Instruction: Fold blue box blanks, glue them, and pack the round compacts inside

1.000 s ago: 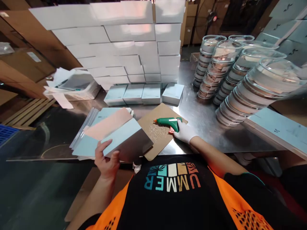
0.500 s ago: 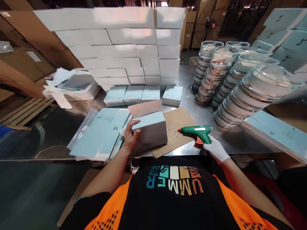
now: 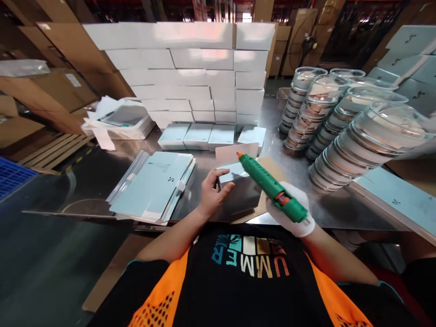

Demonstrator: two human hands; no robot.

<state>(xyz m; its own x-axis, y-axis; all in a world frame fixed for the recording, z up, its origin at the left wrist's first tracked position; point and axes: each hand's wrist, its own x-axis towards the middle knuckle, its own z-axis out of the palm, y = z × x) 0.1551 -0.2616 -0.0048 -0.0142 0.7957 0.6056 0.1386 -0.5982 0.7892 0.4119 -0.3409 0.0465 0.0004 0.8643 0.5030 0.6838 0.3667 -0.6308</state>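
My bare left hand (image 3: 213,193) grips the left side of a small light-blue box (image 3: 238,193), its fingers and thumb around the near-left corner. The box's flap (image 3: 226,155) stands raised at the far side, its pinkish inner face showing. In my white-gloved right hand (image 3: 293,209) is a green hot glue gun (image 3: 269,184), pointing up and left. Its orange nozzle is at the raised flap; whether it touches, I cannot tell. Partly hidden under the box and my right hand lies a brown cardboard sheet (image 3: 272,170).
Left of the box lies a pile of flat light-blue cartons (image 3: 153,181). Finished-looking boxes (image 3: 197,135) stand in a row before a tall white box wall (image 3: 200,59). A white basket (image 3: 136,127) is at back left; stacked clear round containers (image 3: 344,141) stand on the right.
My right hand has lifted the glue gun off the cardboard sheet and brought it left over the box, nozzle at the flap. My left hand still holds the box. The view has shifted slightly.
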